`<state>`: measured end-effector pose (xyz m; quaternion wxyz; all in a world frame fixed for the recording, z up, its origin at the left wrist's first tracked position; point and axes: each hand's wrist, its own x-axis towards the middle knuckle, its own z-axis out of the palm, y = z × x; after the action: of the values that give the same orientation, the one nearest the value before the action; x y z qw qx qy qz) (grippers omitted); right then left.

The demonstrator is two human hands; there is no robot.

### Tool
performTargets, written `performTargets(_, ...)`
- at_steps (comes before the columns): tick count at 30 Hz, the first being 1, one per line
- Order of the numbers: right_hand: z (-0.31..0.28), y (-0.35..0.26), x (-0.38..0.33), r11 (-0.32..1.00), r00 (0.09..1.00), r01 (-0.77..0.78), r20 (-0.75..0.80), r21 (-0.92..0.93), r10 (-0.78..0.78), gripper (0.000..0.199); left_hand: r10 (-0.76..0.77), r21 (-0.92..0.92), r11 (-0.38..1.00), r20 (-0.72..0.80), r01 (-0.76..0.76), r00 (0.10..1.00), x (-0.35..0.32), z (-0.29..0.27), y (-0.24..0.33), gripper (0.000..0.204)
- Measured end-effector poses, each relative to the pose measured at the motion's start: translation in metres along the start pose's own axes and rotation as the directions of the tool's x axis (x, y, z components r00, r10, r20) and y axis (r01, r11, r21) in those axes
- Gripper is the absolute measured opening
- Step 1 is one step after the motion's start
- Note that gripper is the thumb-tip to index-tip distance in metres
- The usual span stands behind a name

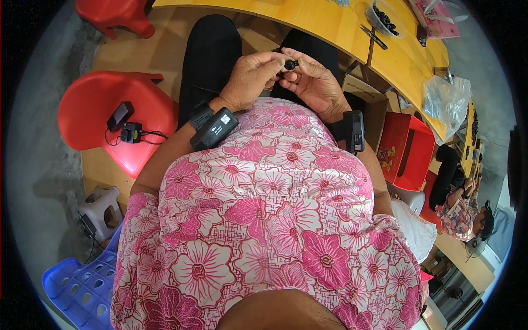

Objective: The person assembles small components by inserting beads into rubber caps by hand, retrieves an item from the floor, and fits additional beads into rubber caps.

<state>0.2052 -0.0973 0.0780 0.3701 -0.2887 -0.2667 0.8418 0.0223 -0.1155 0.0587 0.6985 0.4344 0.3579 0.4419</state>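
Over my lap, close to the table's near edge, both hands meet around a small round black part [290, 65] with a ring-like opening. My left hand [254, 77] pinches it from the left between thumb and fingers. From the other side, my right hand [314, 80] grips it with thumb and index finger, the other fingers curled beneath. The fingertips cover much of the part, so its exact kind cannot be made out. Black devices are strapped to both my wrists.
On the yellow table [308, 22] lie black-handled tweezers or pliers [374, 37], a clear bowl [400, 27] of small black parts and a plastic bag [446, 102]. A red stool [104, 110] with electronics stands left, a red box [406, 148] right. Another person [462, 212] sits far right.
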Motion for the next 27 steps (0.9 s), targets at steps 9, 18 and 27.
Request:
performTargets(9, 0.002, 0.0, 0.0, 0.999, 0.999, -0.039, 0.013, 0.021, 0.038, 0.04, 0.111, 0.201, 0.975, -0.045, -0.1, 0.993, -0.002, 0.004, 0.008, 0.02)
performTargets(18, 0.004, -0.001, -0.001, 0.999, 0.999, -0.034, -0.005, 0.032, 0.034, 0.024, 0.208, 0.33, 0.927, -0.062, -0.176, 0.976, -0.004, 0.005, 0.009, 0.02)
performTargets(27, 0.007, 0.006, 0.002, 0.986, 0.99, 0.119, -0.064, -0.114, -0.127, 0.015, 0.105, -0.096, 0.988, -0.162, -0.121, 0.981, 0.0, 0.01, -0.002, 0.018)
